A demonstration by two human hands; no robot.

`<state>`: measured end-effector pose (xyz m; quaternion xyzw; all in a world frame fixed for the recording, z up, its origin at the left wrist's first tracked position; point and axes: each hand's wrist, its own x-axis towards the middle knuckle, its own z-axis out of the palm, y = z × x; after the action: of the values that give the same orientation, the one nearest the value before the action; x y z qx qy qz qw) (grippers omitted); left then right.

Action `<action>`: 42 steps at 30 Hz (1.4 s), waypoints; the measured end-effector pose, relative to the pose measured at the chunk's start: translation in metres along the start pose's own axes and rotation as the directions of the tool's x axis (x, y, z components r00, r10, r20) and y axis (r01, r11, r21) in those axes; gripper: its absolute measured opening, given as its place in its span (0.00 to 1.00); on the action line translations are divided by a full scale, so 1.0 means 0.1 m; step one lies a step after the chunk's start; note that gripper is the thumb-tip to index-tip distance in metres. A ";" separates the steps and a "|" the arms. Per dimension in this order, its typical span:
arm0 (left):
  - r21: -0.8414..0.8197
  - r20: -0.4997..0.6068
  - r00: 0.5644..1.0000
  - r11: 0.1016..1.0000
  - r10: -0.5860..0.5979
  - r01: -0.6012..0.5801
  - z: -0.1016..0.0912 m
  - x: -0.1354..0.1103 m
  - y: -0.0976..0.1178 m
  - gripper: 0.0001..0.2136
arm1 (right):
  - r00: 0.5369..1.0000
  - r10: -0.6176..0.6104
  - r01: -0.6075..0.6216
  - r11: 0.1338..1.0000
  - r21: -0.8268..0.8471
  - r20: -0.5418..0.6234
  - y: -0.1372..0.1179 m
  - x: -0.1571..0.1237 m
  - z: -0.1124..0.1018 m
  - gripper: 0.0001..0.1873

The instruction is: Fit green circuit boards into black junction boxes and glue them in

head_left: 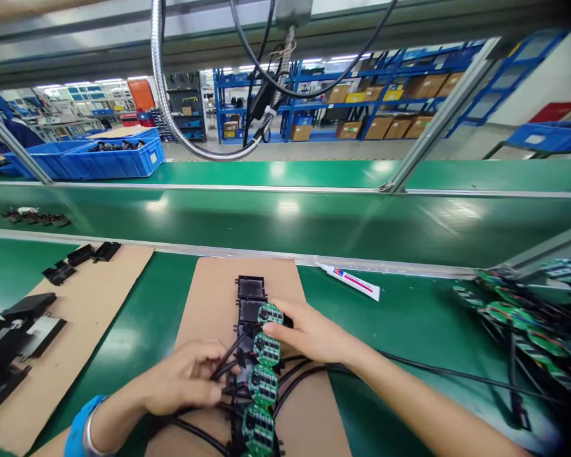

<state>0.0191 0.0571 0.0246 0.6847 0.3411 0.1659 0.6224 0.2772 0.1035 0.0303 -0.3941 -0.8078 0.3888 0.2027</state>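
While the head view looks down over a green bench [409, 317], a row of round green circuit boards [262, 384] runs along a middle cardboard sheet [209, 298], lying over a line of black housings [251, 287] whose far end shows at twelve o'clock from the row. At nine o'clock from the boards, the left hand [185, 374] is curled nearly closed around black cables [231, 349] near the housings; how firmly it grips them I cannot tell. At half past one, the right hand [304, 330] pinches the farthest circuit board [270, 314], its thumb on the near edge and its fingers reaching past the far side, with hardly any gap left. More cable passes beneath the right forearm toward three o'clock, where a heap of boards and wires [528, 324] lies on the bench. Between one and two o'clock rests a white tube [354, 282], well apart from the boards. Between nine and ten, a second cardboard sheet [124, 273] carries loose black parts [33, 308], and blue bins [114, 162] stand farther off at eleven.
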 end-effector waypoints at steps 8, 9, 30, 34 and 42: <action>0.474 -0.357 0.934 0.855 -0.031 0.209 -0.34 0.19 -0.13 0.21 | 0.993 0.110 -0.110 0.994 0.008 -0.038 0.25 0.17 -0.17 0.18; 0.588 -0.395 0.918 0.775 0.026 0.231 -0.43 0.23 -0.10 0.20 | 0.988 0.145 -0.144 0.989 0.026 -0.048 0.30 0.20 -0.24 0.24; 0.637 -0.126 0.981 0.770 0.147 -0.033 -0.26 0.26 -0.33 0.06 | 0.999 -0.039 0.048 0.956 -0.291 0.035 0.01 0.03 0.24 0.08; 0.617 -0.292 0.931 0.787 0.218 0.009 -0.35 0.34 -0.35 0.09 | 0.999 -0.015 0.010 0.985 -0.174 -0.028 0.09 0.03 0.13 0.07; 0.903 -0.322 0.879 0.394 0.353 0.172 -0.43 0.57 -0.52 0.11 | 0.979 -0.049 -0.021 0.943 -0.333 -0.198 0.64 0.05 0.14 0.11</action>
<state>0.0179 0.1272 -0.0291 0.8678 0.4741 0.1455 0.0317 0.2961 0.1253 -0.0284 -0.4546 -0.8396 0.2027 0.2176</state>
